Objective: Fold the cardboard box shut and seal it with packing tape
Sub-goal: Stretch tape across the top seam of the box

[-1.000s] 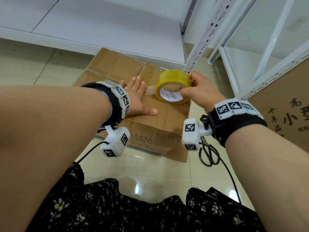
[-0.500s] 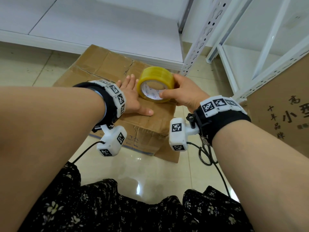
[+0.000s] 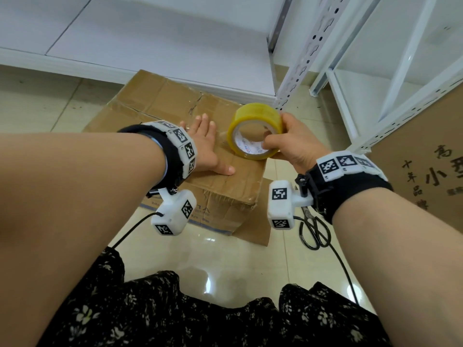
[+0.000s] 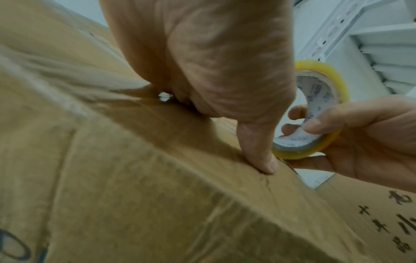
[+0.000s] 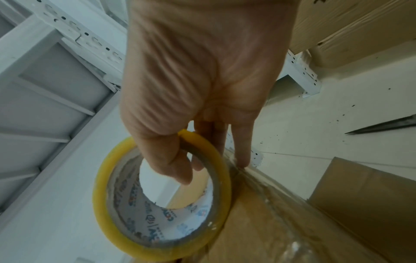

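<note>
My left hand [image 3: 205,149] lies flat, fingers straight, pressing the creased brown cardboard box [image 3: 160,108] on the floor, flaps folded shut. My right hand [image 3: 293,144] grips the yellow tape roll [image 3: 253,116] at the box's right edge, thumb hooked inside its printed core, roll on edge, hole facing me.

glossy tile floor [image 3: 238,276], white metal shelving [image 3: 350,71]

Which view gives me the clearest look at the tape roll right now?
The right wrist view: the tape roll fills the frame, printed core visible, right hand gripping it. The head view shows the whole roll smaller, at the cardboard box's right edge. The left wrist view shows it partly hidden behind the left hand.
</note>
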Motion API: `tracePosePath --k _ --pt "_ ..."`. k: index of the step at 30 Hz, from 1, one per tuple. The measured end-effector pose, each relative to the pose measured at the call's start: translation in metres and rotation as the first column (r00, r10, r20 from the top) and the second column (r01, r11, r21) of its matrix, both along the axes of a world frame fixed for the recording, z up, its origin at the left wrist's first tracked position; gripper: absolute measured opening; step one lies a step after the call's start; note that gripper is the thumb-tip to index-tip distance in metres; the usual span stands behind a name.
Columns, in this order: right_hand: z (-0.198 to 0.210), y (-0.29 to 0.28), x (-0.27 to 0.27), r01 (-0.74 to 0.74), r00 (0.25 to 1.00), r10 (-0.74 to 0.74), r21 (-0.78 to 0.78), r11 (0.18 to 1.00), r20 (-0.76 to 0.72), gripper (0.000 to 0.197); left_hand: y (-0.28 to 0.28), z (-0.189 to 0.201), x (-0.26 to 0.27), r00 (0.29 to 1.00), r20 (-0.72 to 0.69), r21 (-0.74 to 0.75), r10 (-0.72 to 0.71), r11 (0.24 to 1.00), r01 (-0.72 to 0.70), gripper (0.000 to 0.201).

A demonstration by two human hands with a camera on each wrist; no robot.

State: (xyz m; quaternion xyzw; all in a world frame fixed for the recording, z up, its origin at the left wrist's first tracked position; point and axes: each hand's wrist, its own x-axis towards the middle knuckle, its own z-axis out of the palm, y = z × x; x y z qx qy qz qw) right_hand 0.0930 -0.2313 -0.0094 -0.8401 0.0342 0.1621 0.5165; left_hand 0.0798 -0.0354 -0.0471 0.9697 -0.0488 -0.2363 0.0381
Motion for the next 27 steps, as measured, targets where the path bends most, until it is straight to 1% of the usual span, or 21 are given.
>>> tracePosePath --k 3,7,12,14,17,18,21,22,24,26,27 --pt "-0.004 0.000 0.000 -0.025 1.000 0.025 0.014 1.000 0.003 0.046 -0.011 -0.003 0.000 0.998 -0.003 -0.027 -0.068 0.997 0.068 0.128" --pt "-0.003 0.005 0.001 -0.080 0.996 0.079 0.020 0.997 0.029 0.037 -0.007 -0.011 0.000 0.996 0.001 -0.017 -0.094 0.995 0.094 0.129" --pt "-0.004 0.004 -0.002 -0.023 0.999 0.022 0.013 1.000 0.042 0.036 -0.004 -0.016 -0.002 0.993 0.050 -0.037 -0.110 0.993 0.112 0.134" --pt "-0.002 0.004 -0.003 -0.012 0.999 0.012 0.013 1.000 0.034 0.037 -0.003 -0.017 -0.004 0.991 0.066 -0.045 -0.117 0.992 0.120 0.132" --pt "0.003 0.000 -0.003 0.005 0.999 -0.005 -0.017 1.000 0.035 0.045 -0.003 -0.016 -0.005 0.990 0.066 -0.051 -0.123 0.991 0.127 0.127" --pt "0.005 -0.004 -0.002 0.012 0.999 -0.011 -0.034 0.999 0.038 0.044 -0.003 -0.015 -0.005 0.990 0.063 -0.049 -0.125 0.991 0.129 0.126" --pt "0.009 -0.015 0.001 -0.006 0.999 0.009 -0.069 0.998 0.043 0.029 -0.005 -0.012 -0.005 0.990 0.055 -0.029 -0.128 0.991 0.130 0.124" --pt "0.009 -0.018 0.002 -0.010 0.999 0.012 -0.055 0.998 0.041 0.029 -0.006 -0.011 -0.005 0.991 0.053 -0.021 -0.124 0.992 0.126 0.123" --pt "0.003 -0.022 0.001 0.009 1.000 -0.009 0.029 1.000 0.007 0.036 -0.010 -0.006 -0.002 0.992 0.054 -0.021 -0.115 0.993 0.116 0.122" --pt "-0.006 -0.021 -0.004 0.043 0.998 -0.037 0.130 0.991 -0.053 0.046 -0.016 -0.003 0.002 0.987 0.058 -0.042 -0.152 0.987 0.155 0.119" --pt "-0.011 -0.020 -0.006 0.058 0.997 -0.048 0.155 0.986 -0.067 0.051 -0.020 -0.003 0.004 0.981 0.055 -0.062 -0.185 0.980 0.189 0.118"
